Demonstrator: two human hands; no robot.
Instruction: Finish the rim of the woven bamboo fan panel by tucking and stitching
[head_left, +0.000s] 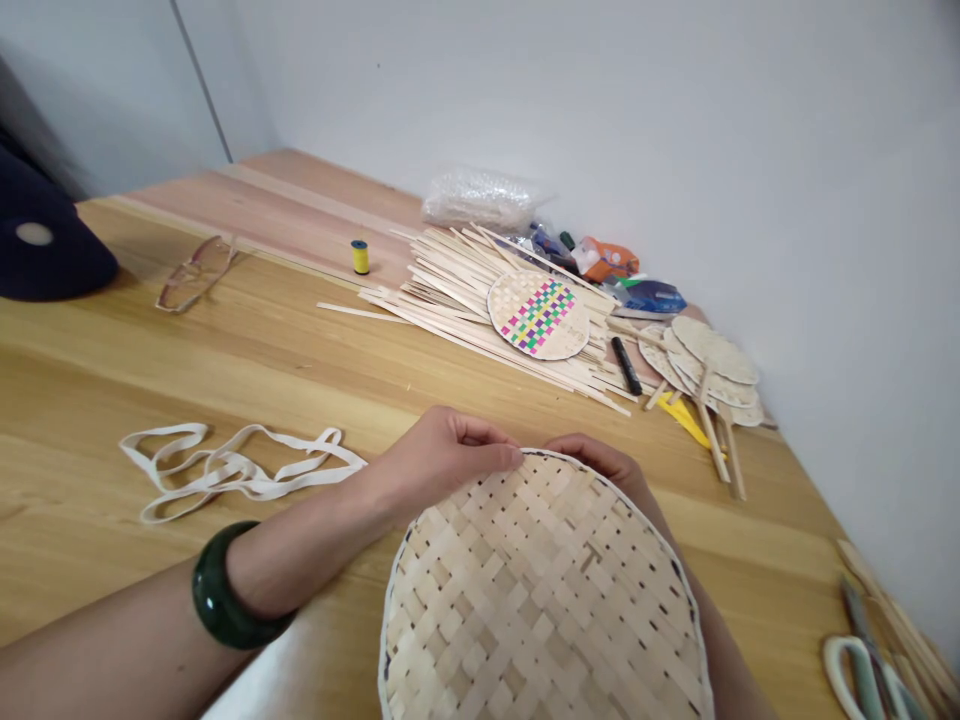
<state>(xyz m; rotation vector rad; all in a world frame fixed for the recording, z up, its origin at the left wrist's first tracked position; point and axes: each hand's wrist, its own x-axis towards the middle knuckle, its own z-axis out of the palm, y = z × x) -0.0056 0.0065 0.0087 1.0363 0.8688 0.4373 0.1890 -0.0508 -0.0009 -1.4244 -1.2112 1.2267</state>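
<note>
Pale wooden table (150, 340) across the whole view, white wall behind from 11 to 3 o'clock. Largest on it, at 6 o'clock: round mat of woven pale bamboo (540, 600) with a white bound rim, tilted toward the camera, near edge out of frame. At 12 o'clock, well apart, loose heap of flat bamboo strips (442, 290), with a small woven disc with pink, green and purple checks (538, 315) lying on top. At 2 o'clock, stack of pale woven fans with stick handles (712, 365). At 9 o'clock, tangled loops of white cloth tape (232, 465), near the left wrist.

Left hand (442, 455) at the mat's far rim, grip clenched on the edge, fingertips pinching the binding. Right hand (600, 462) just beside it, curled behind the same rim. Its grip mostly hidden by the weave, so cannot tell whether clenched or merely resting. Dark green bangle (225, 595) on the left wrist. Wire-framed glasses (196, 272) at 10 o'clock, pale-handled scissors (862, 670) at 4 o'clock, small yellow spool (360, 257) at 11.

Likely trouble: both hands crowded at one spot of the rim, the rest unsupported, so the mat apt to twist or slip. Hard pinching apt to crack a strip or pull the binding loose.
</note>
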